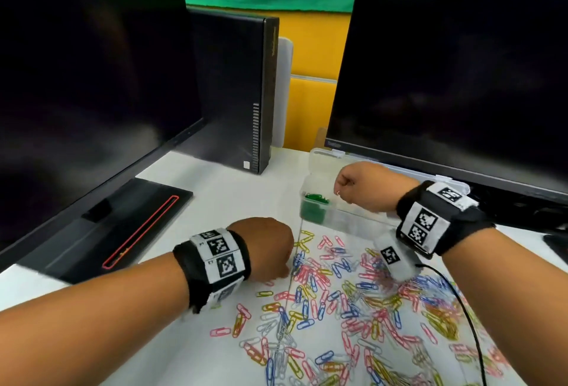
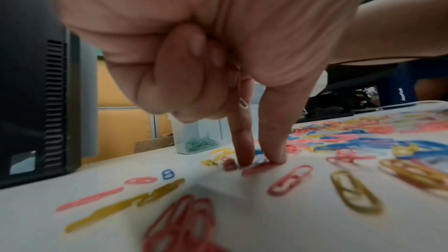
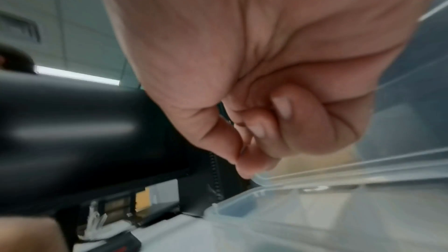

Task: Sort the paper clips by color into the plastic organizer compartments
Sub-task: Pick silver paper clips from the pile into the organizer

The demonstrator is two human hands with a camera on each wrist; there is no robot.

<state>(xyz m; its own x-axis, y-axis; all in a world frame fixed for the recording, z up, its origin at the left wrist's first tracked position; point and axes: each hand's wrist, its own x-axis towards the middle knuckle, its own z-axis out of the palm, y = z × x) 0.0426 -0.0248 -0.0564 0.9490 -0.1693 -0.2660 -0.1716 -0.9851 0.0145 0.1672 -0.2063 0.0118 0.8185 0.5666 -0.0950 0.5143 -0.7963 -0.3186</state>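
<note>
Mixed paper clips (image 1: 353, 293) in pink, blue, yellow and white lie spread over the white desk. The clear plastic organizer (image 1: 362, 219) stands behind them, lid open, with green clips (image 1: 313, 199) in its left end compartment. My left hand (image 1: 284, 273) is at the pile's left edge. In the left wrist view two straight fingers (image 2: 274, 148) press down at a pink clip (image 2: 257, 168), while the curled fingers hold a white clip (image 2: 243, 102). My right hand (image 1: 342, 193) hovers curled over the organizer (image 3: 315, 189), with a small clip loop (image 1: 338, 192) showing at its fingertips; its colour is unclear.
A dark monitor (image 1: 445, 78) stands just behind the organizer, another monitor (image 1: 92, 78) at the left with its base (image 1: 123, 232) on the desk. A small black computer (image 1: 239, 93) is at the back. A black cable (image 1: 470, 318) crosses the clips at the right.
</note>
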